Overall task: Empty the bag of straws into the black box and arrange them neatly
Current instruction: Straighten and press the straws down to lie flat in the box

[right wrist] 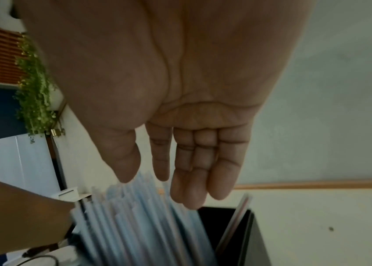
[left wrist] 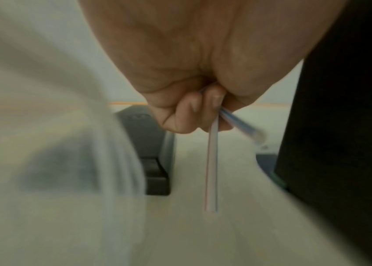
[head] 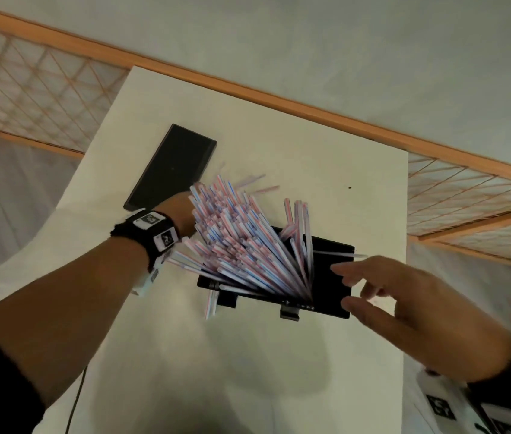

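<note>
A black box [head: 335, 277] stands open in the middle of the white table [head: 310, 170]. A big fan of red, white and blue striped straws [head: 241, 242] leans out of it toward the left. My left hand [head: 182, 211] is behind the fanned tops, mostly hidden in the head view. The left wrist view shows its fingers [left wrist: 192, 111] curled round two straws [left wrist: 212, 162]. My right hand [head: 360, 283] hovers over the box's right half with fingers spread and straight, holding nothing. In the right wrist view its fingertips [right wrist: 194, 198] hang just above the straws [right wrist: 139, 216] and the box [right wrist: 255, 234].
The box's black lid [head: 171, 167] lies flat at the back left of the table. A few loose straws [head: 260, 183] lie on the table beyond the fan, and another [head: 210, 303] pokes out by the box's front left corner. A wooden rail [head: 279, 101] runs behind the table.
</note>
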Motion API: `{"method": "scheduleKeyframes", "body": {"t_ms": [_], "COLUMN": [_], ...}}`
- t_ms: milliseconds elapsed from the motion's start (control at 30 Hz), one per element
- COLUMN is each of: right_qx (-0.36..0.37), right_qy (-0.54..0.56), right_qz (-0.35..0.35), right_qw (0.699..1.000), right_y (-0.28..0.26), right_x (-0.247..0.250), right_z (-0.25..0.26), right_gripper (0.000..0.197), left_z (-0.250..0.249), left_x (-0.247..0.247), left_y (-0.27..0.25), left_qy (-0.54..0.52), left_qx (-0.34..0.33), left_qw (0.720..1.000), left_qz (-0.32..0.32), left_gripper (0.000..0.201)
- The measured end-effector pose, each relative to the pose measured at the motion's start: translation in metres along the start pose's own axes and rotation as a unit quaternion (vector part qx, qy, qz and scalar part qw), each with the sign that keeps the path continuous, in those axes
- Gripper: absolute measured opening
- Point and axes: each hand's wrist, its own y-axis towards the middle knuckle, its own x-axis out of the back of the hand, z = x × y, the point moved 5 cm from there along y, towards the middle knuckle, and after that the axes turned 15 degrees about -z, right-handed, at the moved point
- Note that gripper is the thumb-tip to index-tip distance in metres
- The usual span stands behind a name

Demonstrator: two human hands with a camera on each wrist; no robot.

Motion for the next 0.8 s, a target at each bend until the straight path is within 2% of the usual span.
{"method": "scheduleKeyframes", "body": {"t_ms": [33,133,200,267,333,400,533,567,600,700,767,800], "right_qx": [-0.001,-0.021,-0.027,-0.046,-0.06,-0.07,-0.089,-0.085,-0.083,-0.054,-0.04,-0.039], "right_qy": [0.012,0.066,0.092,0.127,0.167,0.209,0.293,0.309,0.33,0.385,0.346,0.329], "right_qz": [0.004,0.02,0.023,0.008,-0.029,-0.064,-0.111,-0.112,-0.109,-0.101,-0.149,-0.17], "right_qw": [1.0,0.997,0.995,0.991,0.984,0.973,0.946,0.941,0.934,0.916,0.925,0.928], "right_y": [-0.01,-0.03,-0.036,-0.036,-0.03,-0.021,0.0,0.004,0.007,0.009,0.008,0.007], "right_x": [-0.008,-0.036,-0.053,-0.065,-0.069,-0.068,-0.042,-0.034,-0.026,-0.016,-0.015,-0.014], "right_z": [0.003,0.011,0.017,0.023,0.035,0.049,0.076,0.082,0.088,0.102,0.099,0.095], "right_gripper": [0.038,0.037,0.035,0.032,0.03,0.035,0.065,0.069,0.069,0.04,0.01,0.004], "left_z": [0.009,0.045,0.051,0.056,0.044,0.021,-0.049,-0.063,-0.074,-0.097,-0.114,-0.12], "left_x": [0.001,0.022,0.052,0.075,0.094,0.101,0.083,0.072,0.061,0.025,0.011,0.005], "left_y": [0.001,-0.011,-0.039,-0.065,-0.094,-0.123,-0.167,-0.172,-0.175,-0.175,-0.176,-0.177], "left_qy": [-0.037,-0.16,-0.208,-0.262,-0.316,-0.351,-0.356,-0.345,-0.327,-0.262,-0.253,-0.254], "left_qx": [-0.012,0.058,0.083,0.081,0.056,0.022,-0.094,-0.122,-0.147,-0.201,-0.221,-0.227], "left_qw": [0.998,0.971,0.94,0.901,0.871,0.864,0.904,0.914,0.921,0.938,0.938,0.937], "left_qz": [-0.048,-0.168,-0.257,-0.336,-0.372,-0.359,-0.216,-0.178,-0.154,-0.105,-0.087,-0.079], "left_gripper": [0.04,0.014,0.012,0.013,0.009,0.002,0.004,0.004,0.013,0.029,0.031,0.032]}}
